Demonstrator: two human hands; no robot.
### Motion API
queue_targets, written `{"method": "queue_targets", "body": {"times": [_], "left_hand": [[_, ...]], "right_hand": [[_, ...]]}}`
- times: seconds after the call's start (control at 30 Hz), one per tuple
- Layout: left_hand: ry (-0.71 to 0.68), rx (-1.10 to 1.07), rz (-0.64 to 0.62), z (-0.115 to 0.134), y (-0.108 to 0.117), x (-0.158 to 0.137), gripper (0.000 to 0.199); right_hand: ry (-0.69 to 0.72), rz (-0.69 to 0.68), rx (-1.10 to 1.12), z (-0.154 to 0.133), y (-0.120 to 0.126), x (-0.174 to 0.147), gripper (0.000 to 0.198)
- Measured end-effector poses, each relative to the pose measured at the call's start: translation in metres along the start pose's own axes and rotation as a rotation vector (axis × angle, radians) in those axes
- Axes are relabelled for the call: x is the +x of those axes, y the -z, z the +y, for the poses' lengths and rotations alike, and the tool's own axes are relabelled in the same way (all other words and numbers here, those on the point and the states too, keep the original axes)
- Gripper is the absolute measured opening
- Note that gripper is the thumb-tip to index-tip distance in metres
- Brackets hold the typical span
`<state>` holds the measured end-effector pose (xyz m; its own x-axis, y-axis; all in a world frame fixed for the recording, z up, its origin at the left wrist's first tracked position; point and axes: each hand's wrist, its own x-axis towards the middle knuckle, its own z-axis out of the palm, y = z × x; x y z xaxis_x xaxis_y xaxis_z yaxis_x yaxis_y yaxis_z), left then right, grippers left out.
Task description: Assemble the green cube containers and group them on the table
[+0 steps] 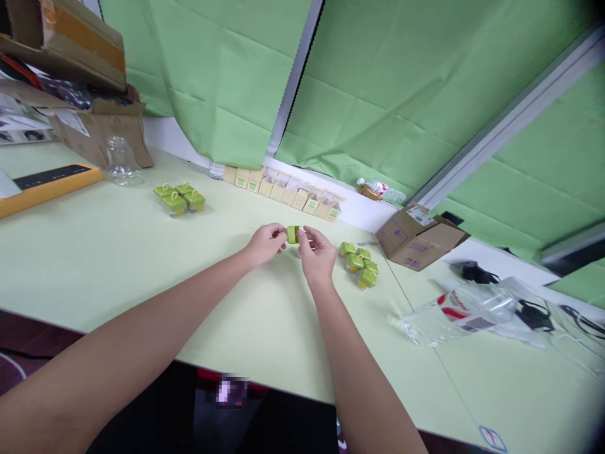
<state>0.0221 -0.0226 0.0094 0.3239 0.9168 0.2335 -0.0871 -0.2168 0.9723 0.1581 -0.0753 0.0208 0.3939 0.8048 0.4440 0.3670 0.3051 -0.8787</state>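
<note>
A small green lid (292, 234) is held up over the table between my two hands, its hollow side turned toward my right hand. My right hand (318, 253) grips it at the right edge with thumb and fingers. My left hand (266, 244) is closed in a pinch at the lid's left edge; whatever is between those fingertips is too small to make out. To the right of my hands stands a group of small clear containers with green lids and yellow loops (359, 263). A similar group of green-lidded containers (179, 199) stands farther left.
A row of small beige boxes (288, 190) lines the back edge. A cardboard box (416, 237) and a large clear bottle (460, 313) lie at right. At left are an open carton (101, 129), a clear jar (121, 162) and a yellow-edged device (51, 188).
</note>
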Motion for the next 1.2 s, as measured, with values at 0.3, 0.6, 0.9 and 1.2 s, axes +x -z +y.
{"method": "queue_targets", "body": {"times": [0.3, 0.6, 0.9, 1.2], "left_hand": [[-0.002, 0.0, -0.035, 0.013, 0.001, -0.005, 0.006], [0.054, -0.05, -0.038, 0.015, -0.001, -0.005, 0.011], [0.23, -0.535, -0.218, 0.013, -0.004, -0.009, 0.032], [0.181, -0.426, 0.071, 0.011, -0.001, -0.001, 0.027]], "right_hand": [[-0.338, -0.312, 0.624, -0.01, -0.001, 0.002, 0.033], [-0.335, -0.35, 0.634, -0.015, 0.001, 0.001, 0.029], [-0.305, -0.286, 0.57, -0.016, -0.002, 0.0, 0.043], [-0.02, -0.149, -0.289, 0.016, 0.013, 0.01, 0.045]]}}
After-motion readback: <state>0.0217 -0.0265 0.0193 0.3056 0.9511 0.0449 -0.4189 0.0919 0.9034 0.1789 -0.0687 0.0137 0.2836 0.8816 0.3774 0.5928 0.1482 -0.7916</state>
